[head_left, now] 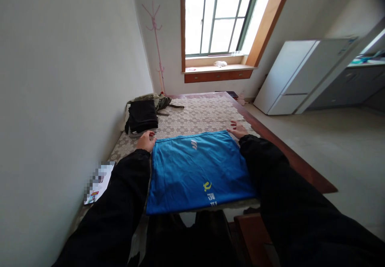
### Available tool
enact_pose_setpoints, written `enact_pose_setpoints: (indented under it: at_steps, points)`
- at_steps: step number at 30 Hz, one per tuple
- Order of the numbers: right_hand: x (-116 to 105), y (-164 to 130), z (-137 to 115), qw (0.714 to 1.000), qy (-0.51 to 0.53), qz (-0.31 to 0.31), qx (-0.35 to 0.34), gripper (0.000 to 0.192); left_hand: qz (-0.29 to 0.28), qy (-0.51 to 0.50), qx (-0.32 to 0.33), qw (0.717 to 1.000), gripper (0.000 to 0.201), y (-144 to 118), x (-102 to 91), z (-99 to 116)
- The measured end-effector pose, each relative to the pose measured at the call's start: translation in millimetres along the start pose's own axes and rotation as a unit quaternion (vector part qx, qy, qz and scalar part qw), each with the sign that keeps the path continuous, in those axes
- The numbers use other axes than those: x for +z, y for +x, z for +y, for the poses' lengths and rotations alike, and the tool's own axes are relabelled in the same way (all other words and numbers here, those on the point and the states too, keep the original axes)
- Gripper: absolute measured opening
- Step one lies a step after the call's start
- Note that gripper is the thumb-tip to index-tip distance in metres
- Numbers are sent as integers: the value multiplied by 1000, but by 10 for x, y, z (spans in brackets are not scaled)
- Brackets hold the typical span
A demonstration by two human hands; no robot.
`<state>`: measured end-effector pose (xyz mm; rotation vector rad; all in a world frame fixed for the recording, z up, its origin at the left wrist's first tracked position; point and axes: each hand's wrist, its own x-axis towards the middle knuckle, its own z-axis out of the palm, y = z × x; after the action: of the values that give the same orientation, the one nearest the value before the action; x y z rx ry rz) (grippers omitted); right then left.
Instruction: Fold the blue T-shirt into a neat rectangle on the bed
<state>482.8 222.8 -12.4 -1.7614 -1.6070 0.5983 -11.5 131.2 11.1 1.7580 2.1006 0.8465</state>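
Observation:
A blue shirt (pixel 192 174), folded into a wide rectangle, lies flat before me with its straight hem at the far side. It carries a small white logo, a yellow mark and white characters near the close edge. My left hand (pixel 146 141) rests at its far left corner, thumb touching the cloth and fingers parted from the thumb. At the far right corner is my right hand (pixel 238 129), its fingers spread and the thumb side against the hem. Light wrinkles run across the fabric.
The table wears a patterned cloth (pixel 195 114) with a reddish-brown wooden edge (pixel 288 154) on the right. Folded black clothing (pixel 142 116) sits by a backpack (pixel 162 99) at the far left. A printed sheet (pixel 100 182) lies beside the wall. Beyond stand a pink coat rack (pixel 156 38) and white refrigerator (pixel 300 74).

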Motion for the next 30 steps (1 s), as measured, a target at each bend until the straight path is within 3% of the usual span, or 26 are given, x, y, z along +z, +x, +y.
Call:
enact_pose_setpoints:
  at_steps: [3,6,9,12,16,19,24,27,30]
  points:
    - [-261,-508,117,999,-5,-13,-36,35,-33,-7,13,999,23,-566,-203,52]
    - [-592,-1323,447,997,-54,-17,-59,35,-83,0,6,997,32,-1403,-382,-99]
    - [-800,-2156,800,993,-117,-1,-4,40,-123,-27,-86,988,35,-2188,-411,-388]
    - [-802,-2675,970,993,-112,-9,35,48,-136,-128,-203,961,54,-2679,-275,-591]
    - [-668,-2791,911,998,-60,-6,35,56,-110,-275,-259,919,78,-2902,-18,-564]
    - [-613,-2697,831,997,-47,-22,53,49,-130,-306,-251,909,77,-2899,82,-474]
    - [-643,-2668,870,987,30,-71,144,46,-117,-297,-232,919,64,-2872,-9,-451]
    - [-671,-2750,912,971,121,-61,198,52,-91,-289,-231,925,61,-2892,-73,-499]
    - [-676,-2852,917,960,181,-46,210,57,-83,-307,-234,919,61,-2911,-63,-570]
